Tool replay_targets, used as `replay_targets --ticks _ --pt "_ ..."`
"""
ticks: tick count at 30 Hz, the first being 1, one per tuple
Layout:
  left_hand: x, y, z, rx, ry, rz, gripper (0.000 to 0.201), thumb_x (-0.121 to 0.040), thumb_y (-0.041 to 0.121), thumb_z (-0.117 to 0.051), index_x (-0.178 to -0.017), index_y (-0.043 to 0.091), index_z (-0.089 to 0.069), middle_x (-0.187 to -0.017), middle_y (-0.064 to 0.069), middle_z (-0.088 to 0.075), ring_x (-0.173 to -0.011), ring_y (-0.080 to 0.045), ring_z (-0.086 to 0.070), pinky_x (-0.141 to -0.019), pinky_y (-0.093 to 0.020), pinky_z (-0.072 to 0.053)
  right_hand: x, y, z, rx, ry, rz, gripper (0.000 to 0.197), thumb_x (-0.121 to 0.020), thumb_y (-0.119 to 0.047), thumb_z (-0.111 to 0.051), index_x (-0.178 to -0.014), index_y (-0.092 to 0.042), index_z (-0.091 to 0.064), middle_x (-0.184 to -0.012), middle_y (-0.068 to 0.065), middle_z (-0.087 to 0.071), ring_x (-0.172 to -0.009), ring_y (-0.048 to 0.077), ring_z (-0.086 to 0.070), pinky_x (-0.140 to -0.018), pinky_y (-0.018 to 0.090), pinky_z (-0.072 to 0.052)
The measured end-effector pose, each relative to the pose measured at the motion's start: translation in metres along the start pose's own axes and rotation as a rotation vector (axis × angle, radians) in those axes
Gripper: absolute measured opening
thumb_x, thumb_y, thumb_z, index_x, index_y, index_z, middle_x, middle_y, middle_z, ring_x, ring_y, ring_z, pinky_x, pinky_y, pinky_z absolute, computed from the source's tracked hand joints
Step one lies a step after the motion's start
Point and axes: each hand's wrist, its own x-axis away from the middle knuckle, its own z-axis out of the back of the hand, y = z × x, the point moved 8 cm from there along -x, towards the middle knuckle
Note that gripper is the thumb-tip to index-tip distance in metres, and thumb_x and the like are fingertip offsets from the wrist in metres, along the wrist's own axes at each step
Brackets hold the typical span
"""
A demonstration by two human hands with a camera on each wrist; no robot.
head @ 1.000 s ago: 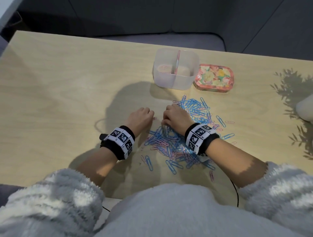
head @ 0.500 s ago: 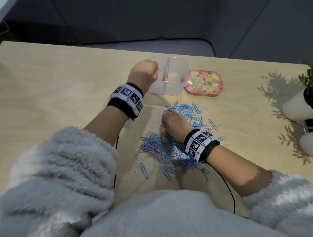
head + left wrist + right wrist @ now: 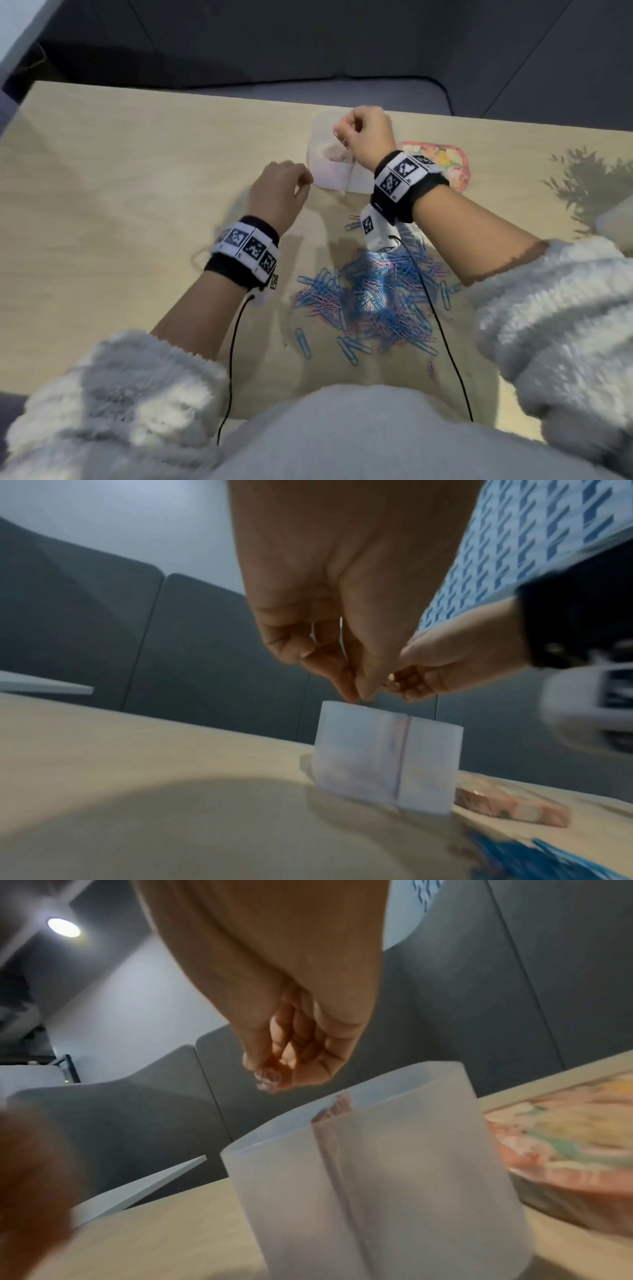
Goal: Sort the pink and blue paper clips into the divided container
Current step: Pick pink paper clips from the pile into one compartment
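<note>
right hand (image 3: 364, 135) pinching a pink paper clip (image 3: 342, 137) over the divided container (image 3: 323, 173), 12 o'clock of pile; release over left compartment. left hand (image 3: 281, 195) loosely curled, empty.

The wooden table (image 3: 102, 192) bears the divided container (image 3: 334, 176), paper clips (image 3: 373, 301) and a floral lid (image 3: 452, 164).

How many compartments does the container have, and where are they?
2. The left compartment of the divided container holds pink clips; the right compartment sits partly under the right hand, which pinches a paper clip, contents hidden.
</note>
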Motion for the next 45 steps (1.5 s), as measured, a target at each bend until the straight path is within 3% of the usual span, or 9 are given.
replay_targets --ticks 5,8,13,16,19,24,31,37,45 --pt "0.075 -0.034 -0.036 0.049 -0.259 0.111 0.014 -0.087 0.017 -0.055 -0.098 0.014 -0.064 -0.097 -0.003 -0.066 -0.080 -0.016 -0.052 -0.073 -0.030 -0.042 -0.006 0.005 -0.007 0.059 -0.048 0.010 0.020 -0.085 -0.005 -0.050 -0.083 -0.002 -0.069 -0.085 0.005 -0.065 -0.076 0.019 -0.062 -0.067 0.025 -0.056" --pt "0.113 -0.049 -0.047 0.089 -0.330 0.176 0.011 -0.085 0.018 -0.060 -0.094 0.013 -0.065 -0.093 -0.004 -0.066 -0.076 -0.016 -0.053 -0.074 -0.030 -0.043 0.028 0.003 -0.006 0.092 -0.046 0.105 0.017 -0.084 -0.008 -0.052 -0.082 -0.002 -0.067 -0.082 0.006 -0.065 -0.078 0.020 -0.060 -0.081 0.040 -0.053" --pt "0.153 -0.050 -0.062 0.137 -0.350 0.209 0.013 -0.081 0.025 -0.064 -0.089 0.015 -0.063 -0.086 0.000 -0.059 -0.080 -0.020 -0.057 -0.075 -0.036 -0.049 0.146 0.035 -0.077 0.364 -0.628 0.202 0.017 -0.081 -0.015 -0.065 -0.092 -0.003 -0.068 -0.094 0.015 -0.068 -0.082 0.019 -0.056 -0.085 0.036 -0.047" --pt "0.158 -0.042 -0.066 0.162 -0.306 0.243 0.025 -0.073 0.034 -0.060 -0.091 0.016 -0.061 -0.084 0.003 -0.053 -0.077 -0.019 -0.053 -0.073 -0.035 -0.047 0.187 0.051 -0.100 0.589 -0.741 0.307 0.039 -0.074 -0.034 -0.071 -0.106 -0.013 -0.062 -0.107 0.010 -0.058 -0.102 0.025 -0.050 -0.087 0.037 -0.040" --pt "0.158 -0.036 -0.069 0.139 -0.273 0.250 0.022 -0.076 0.030 -0.062 -0.094 0.018 -0.058 -0.084 0.004 -0.051 -0.078 -0.018 -0.053 -0.072 -0.035 -0.047 0.194 0.051 -0.100 0.671 -0.707 0.372 0.032 -0.080 -0.032 -0.065 -0.107 -0.015 -0.060 -0.110 0.008 -0.056 -0.107 0.026 -0.047 -0.087 0.037 -0.035" --pt "0.158 -0.040 -0.070 0.119 -0.270 0.252 0.008 -0.084 0.023 -0.058 -0.088 0.016 -0.058 -0.084 0.005 -0.050 -0.082 -0.017 -0.053 -0.073 -0.030 -0.043 0.175 0.063 -0.059 0.498 -0.551 0.229 0.012 -0.085 -0.013 -0.059 -0.093 -0.008 -0.066 -0.097 0.011 -0.065 -0.098 0.028 -0.054 -0.082 0.033 -0.038" --pt "0.161 -0.040 -0.064 0.152 -0.196 0.257 0.015 -0.086 0.022 -0.058 -0.098 0.012 -0.058 -0.089 0.005 -0.050 -0.080 -0.014 -0.051 -0.072 -0.022 -0.037 0.166 0.069 -0.030 0.612 -0.348 0.259 0.023 -0.088 -0.012 -0.053 -0.107 -0.011 -0.067 -0.108 0.009 -0.065 -0.103 0.031 -0.048 -0.089 0.040 -0.040" --pt "0.143 -0.019 -0.070 0.083 -0.205 0.159 0.038 -0.081 0.031 -0.062 -0.112 0.010 -0.059 -0.109 -0.011 -0.055 -0.099 -0.027 -0.053 -0.086 -0.038 -0.046 0.196 0.048 -0.085 0.786 -0.611 0.360 0.030 -0.083 -0.037 -0.060 -0.109 -0.023 -0.066 -0.113 0.002 -0.061 -0.112 0.027 -0.044 -0.093 0.039 -0.032" --pt "0.124 -0.012 -0.070 -0.088 -0.259 -0.004 0.019 -0.088 0.014 -0.053 -0.099 0.003 -0.065 -0.102 -0.017 -0.060 -0.096 -0.033 -0.054 -0.078 -0.041 -0.044 0.213 0.044 -0.094 0.959 -0.600 0.434 0.030 -0.093 -0.023 -0.043 -0.114 -0.014 -0.062 -0.114 0.007 -0.059 -0.115 0.031 -0.042 -0.088 0.040 -0.032"
